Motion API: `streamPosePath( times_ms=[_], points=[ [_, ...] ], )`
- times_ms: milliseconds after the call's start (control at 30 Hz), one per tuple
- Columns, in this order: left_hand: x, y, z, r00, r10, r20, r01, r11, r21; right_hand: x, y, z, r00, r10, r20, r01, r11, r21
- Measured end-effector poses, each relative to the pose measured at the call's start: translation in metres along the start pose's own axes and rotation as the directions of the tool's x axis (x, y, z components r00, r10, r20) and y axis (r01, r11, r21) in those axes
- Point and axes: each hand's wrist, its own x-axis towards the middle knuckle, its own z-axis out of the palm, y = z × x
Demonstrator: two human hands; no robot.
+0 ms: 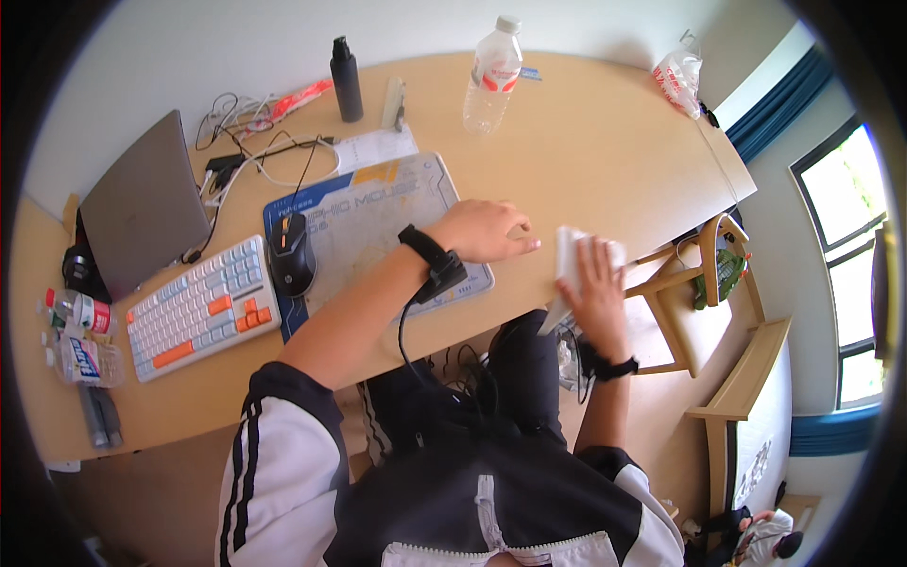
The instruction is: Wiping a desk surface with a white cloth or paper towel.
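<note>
My left hand (484,231) hovers at the right edge of the mouse pad (373,222), its fingers loosely bent and apart with nothing seen in them. At the table's front right edge, my right hand (597,283) lies with long fingers over a white tissue (567,255), the thumb at its near side. Part of the tissue hangs past the table edge, and the palm hides the rest. Each wrist wears a black band. A black mouse (292,260) rests on the pad's left part, beside a white, blue and orange keyboard (203,307).
A clear plastic bottle (491,80) and a black pump bottle (347,80) stand at the back. The laptop (146,203), cables and more bottles (90,359) crowd the left. A wooden chair (675,321) is right of the table (595,142); another person (763,539) is far lower right.
</note>
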Motion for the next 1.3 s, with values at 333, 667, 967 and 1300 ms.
streamPosePath(
  times_ms=[333, 667, 967, 1300],
  points=[
    [0.000, -0.008, 0.009, 0.996, 0.066, -0.058, -0.065, 0.998, 0.026, 0.041, -0.036, 0.012, 0.999, -0.041, -0.021, 0.040, 0.998, -0.045],
    [0.003, -0.006, 0.006, 0.998, 0.055, -0.023, -0.055, 0.998, 0.023, 0.041, 0.048, 0.018, 0.974, 0.225, 0.010, -0.225, 0.974, -0.039],
    [0.000, -0.006, 0.007, 0.999, 0.042, -0.034, -0.041, 0.998, 0.042, 0.026, -0.043, 0.004, 0.996, -0.084, -0.003, 0.084, 0.996, 0.015],
    [0.004, 0.000, 0.007, 0.995, 0.091, -0.036, -0.090, 0.995, 0.037, 0.031, 0.048, 0.016, 0.965, 0.259, -0.049, -0.262, 0.962, -0.071]
  ],
)
